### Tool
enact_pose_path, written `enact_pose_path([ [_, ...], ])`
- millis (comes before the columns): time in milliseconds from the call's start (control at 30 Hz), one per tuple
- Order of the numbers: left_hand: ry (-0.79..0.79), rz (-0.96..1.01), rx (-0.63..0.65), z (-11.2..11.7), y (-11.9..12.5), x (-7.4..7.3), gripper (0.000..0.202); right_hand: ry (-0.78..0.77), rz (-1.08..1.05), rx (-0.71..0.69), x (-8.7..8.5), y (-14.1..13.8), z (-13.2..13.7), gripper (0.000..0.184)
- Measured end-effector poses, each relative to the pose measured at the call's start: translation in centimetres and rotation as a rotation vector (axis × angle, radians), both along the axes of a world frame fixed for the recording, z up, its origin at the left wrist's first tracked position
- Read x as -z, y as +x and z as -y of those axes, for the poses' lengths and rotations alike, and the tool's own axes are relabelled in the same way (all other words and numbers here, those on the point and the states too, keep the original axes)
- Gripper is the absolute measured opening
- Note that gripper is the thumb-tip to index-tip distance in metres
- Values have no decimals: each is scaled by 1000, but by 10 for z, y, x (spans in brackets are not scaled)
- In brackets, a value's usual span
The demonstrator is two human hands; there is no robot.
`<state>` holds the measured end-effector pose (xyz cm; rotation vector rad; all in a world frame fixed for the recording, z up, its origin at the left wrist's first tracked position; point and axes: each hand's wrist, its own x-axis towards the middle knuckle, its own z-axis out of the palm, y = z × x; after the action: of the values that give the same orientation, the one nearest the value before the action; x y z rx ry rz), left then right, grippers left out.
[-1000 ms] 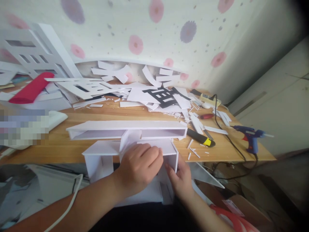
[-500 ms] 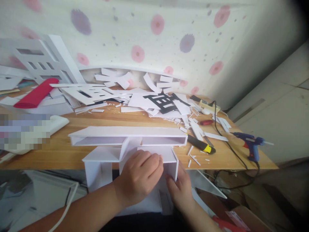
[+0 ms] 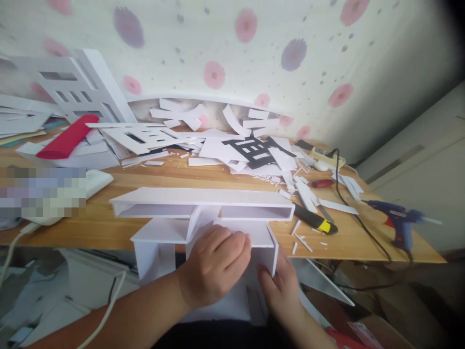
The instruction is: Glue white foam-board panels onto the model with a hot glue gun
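Holding a white model (image 3: 199, 220) at the near edge of the desk (image 3: 94, 235), in the middle, reaching partly below the level of the top. Looks made of thin, stiff, plain board with straight cut edges. Carries along its far side a long, shallow top box (image 3: 203, 196), wider than the rest, hollow and open toward the near side, showing a left and a right slot either side of an upright middle piece. Cannot tell whether joined to the lower part. Shows below, on the left, a lower box (image 3: 162, 230) with a flat top and an open front; on the right, a shaded hollow bounded by a thin side panel (image 3: 275, 254). Gripping that panel in the right hand (image 3: 281, 281), with the thumb on the inner face and the fingers around the outer one. Curling the left hand (image 3: 220, 259) closed over the middle, cannot tell whether around anything. Lying to the right on the desk: a black and yellow knife (image 3: 314, 220), near the top box's end, and, farther right, a blue glue gun (image 3: 399, 213). Strewn across the far side: white scraps (image 3: 214, 150). Lying far left: a red roll (image 3: 69, 138).
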<state>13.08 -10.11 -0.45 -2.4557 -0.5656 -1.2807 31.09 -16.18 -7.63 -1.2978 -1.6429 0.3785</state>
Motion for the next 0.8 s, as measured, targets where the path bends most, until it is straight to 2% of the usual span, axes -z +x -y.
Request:
enact_pose_path([
  [167,-20,-1,42,-2,-3,2,15,-8,-12,-7,-1,-1,1,35],
  [800,-47,-36,143,-11,-6,5,21,-46,-10,-23,-4,-1,1,39],
])
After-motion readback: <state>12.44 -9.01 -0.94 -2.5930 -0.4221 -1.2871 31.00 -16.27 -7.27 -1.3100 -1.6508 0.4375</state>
